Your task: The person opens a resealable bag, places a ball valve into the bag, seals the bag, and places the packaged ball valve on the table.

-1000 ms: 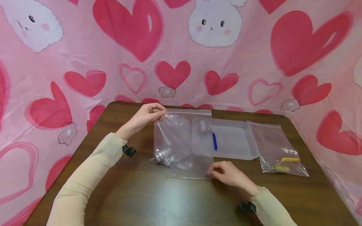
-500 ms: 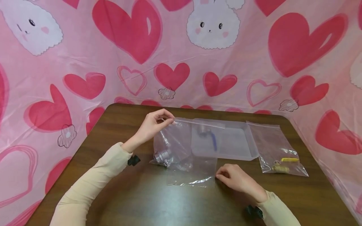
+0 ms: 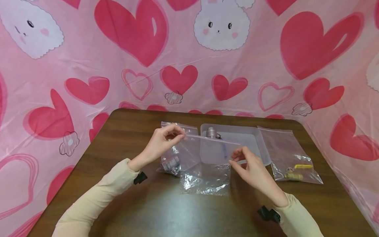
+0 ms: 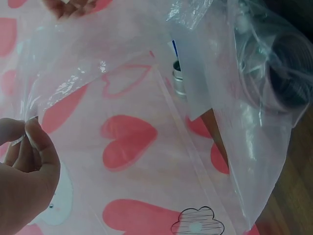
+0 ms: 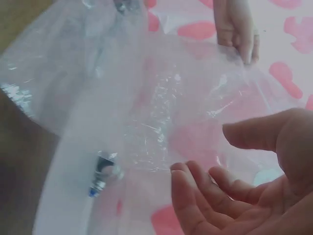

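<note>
My left hand (image 3: 161, 141) pinches the top edge of a clear zip bag (image 3: 205, 179) near its left corner. The bag hangs flat above the table, and I see nothing inside it. At the bag's upper right is my right hand (image 3: 251, 171), thumb and fingers parted; in the right wrist view a gap shows between its thumb (image 5: 249, 132) and fingers. Behind the held bag, at left, lies another clear bag (image 3: 179, 125) with a silver metal fitting (image 3: 171, 163). A silver valve (image 3: 211, 132) with a blue lever, blurred through the film, lies in the tray.
The shallow translucent plastic tray (image 3: 264, 153) stands behind the bag. To its right lies a zip bag (image 3: 282, 143) holding a brass valve (image 3: 293, 176) with a yellow lever (image 3: 303, 166). A pink heart-patterned cloth (image 3: 231, 62) hangs behind the wooden table (image 3: 148, 210).
My left hand has come down and slightly right, drawing the bag's top edge nearer me. The right hand has risen from the bag's lower corner to its upper right side.
</note>
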`<act>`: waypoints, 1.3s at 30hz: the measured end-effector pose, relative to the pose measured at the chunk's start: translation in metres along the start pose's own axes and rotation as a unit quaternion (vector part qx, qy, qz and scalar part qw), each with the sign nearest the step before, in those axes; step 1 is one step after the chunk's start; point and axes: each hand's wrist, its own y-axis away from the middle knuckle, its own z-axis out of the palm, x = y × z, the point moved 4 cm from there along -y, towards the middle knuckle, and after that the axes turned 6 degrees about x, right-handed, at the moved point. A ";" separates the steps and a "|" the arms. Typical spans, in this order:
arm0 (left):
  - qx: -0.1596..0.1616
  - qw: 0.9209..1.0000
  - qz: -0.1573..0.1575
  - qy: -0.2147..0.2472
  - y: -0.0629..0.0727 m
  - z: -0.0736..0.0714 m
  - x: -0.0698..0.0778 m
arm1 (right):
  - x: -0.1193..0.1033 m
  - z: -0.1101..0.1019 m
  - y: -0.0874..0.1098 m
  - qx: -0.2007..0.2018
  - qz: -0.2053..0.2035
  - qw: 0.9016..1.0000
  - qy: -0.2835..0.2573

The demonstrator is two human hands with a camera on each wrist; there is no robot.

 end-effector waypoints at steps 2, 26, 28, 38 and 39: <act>0.000 1.000 0.003 0.002 0.002 0.000 0.001 | -0.003 -0.005 -0.004 0.017 -0.004 1.000 0.013; -0.039 0.999 0.036 0.006 0.013 0.007 0.011 | -0.033 -0.026 -0.025 0.036 -0.099 0.994 0.031; -0.044 0.998 0.050 -0.009 0.013 0.009 0.013 | -0.034 -0.025 -0.026 0.027 -0.098 0.995 0.025; -0.045 0.979 0.181 -0.081 0.012 0.020 0.025 | -0.037 -0.018 -0.028 -0.018 -0.102 0.995 0.013; -0.042 0.978 0.189 -0.082 0.012 0.021 0.025 | -0.038 -0.017 -0.028 -0.021 -0.107 0.994 0.016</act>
